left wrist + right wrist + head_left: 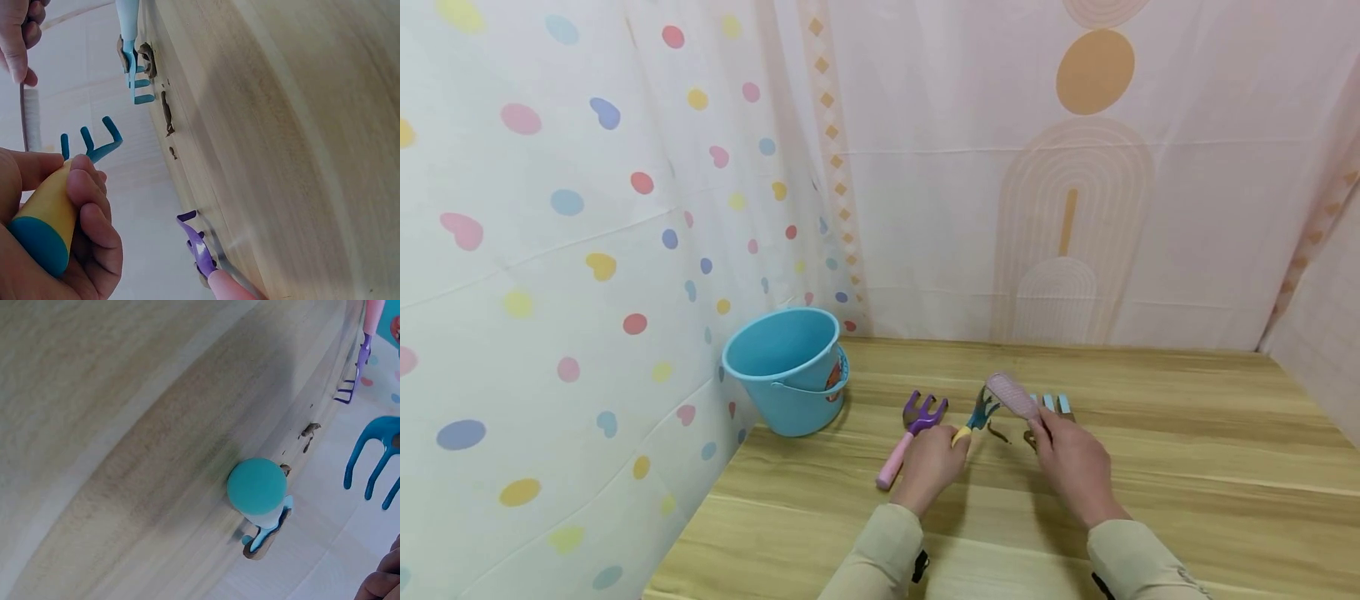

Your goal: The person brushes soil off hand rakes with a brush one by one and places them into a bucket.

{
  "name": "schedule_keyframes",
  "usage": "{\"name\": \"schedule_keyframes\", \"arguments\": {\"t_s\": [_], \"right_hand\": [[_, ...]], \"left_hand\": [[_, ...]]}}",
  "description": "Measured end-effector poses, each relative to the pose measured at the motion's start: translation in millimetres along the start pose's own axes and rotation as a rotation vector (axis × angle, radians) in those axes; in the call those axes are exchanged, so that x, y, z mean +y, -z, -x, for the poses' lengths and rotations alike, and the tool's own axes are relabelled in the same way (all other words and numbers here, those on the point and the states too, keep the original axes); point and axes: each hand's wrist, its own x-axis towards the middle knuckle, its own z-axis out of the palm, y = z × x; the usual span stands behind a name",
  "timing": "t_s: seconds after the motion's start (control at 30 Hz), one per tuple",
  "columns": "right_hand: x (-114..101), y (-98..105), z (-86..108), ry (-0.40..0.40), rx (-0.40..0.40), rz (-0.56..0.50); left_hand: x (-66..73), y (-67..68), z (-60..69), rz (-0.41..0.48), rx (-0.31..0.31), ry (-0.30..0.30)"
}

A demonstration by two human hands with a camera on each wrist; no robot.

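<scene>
My left hand (934,462) grips the yellow handle of a small teal hand rake (56,200), its tines raised above the table. In my right hand (1078,465) is a pinkish brush (1011,395), held by its end; pale bristles show in the left wrist view. The brush head is close to the teal tines, and whether they touch I cannot tell. A purple hand rake (895,461) with a pink handle lies left of my left hand. Partly hidden by my right hand, a light-blue hand rake (128,28) rests on the table with brown dirt at its tines.
Brown bits of dirt (167,114) are scattered on the wooden table (1210,467) between the rakes. At the table's left back edge stands a light-blue bucket (797,410) with its handle folded down. Patterned curtains (925,233) hang behind and to the left.
</scene>
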Motion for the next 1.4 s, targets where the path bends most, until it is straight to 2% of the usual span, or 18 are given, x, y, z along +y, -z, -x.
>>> {"name": "schedule_keyframes", "arguments": {"t_s": [0.17, 0.23, 0.3, 0.43, 0.73, 1.07, 1.27, 1.33, 1.4], "right_hand": [[-5.0, -7.8, 2.1, 0.2, 0.11, 0.09], [-5.7, -10.3, 2.5, 0.225, 0.122, 0.12], [-5.6, -11.8, 2.6, 0.212, 0.106, 0.142], [-4.6, -13.4, 2.0, 0.135, 0.057, 0.144], [-8.7, -11.8, 2.0, 0.063, 0.034, 0.099], [-8.3, -9.3, -1.5, -0.003, -0.006, 0.07], [-7.6, -7.8, -3.4, -0.018, -0.039, 0.059], [-7.8, -6.6, -4.3, -0.041, -0.045, 0.042], [-8.1, -5.6, -5.2, -0.055, -0.036, 0.029]], "left_hand": [[-0.2, -0.5, -1.2, -0.003, -0.005, -0.011], [-0.4, -0.9, -1.6, -0.005, -0.003, -0.02], [-0.7, -1.6, -1.8, -0.001, -0.007, -0.026], [0.9, -1.9, -1.5, 0.007, -0.032, -0.024], [5.9, -1.2, -2.0, 0.048, -0.082, 0.022], [4.7, -3.0, 0.6, 0.049, -0.075, -0.01], [3.1, -4.2, 0.6, 0.092, -0.07, 0.018], [2.1, -4.9, 0.0, 0.099, -0.058, 0.017], [1.2, -5.1, -0.4, 0.071, -0.019, -0.009]]}}
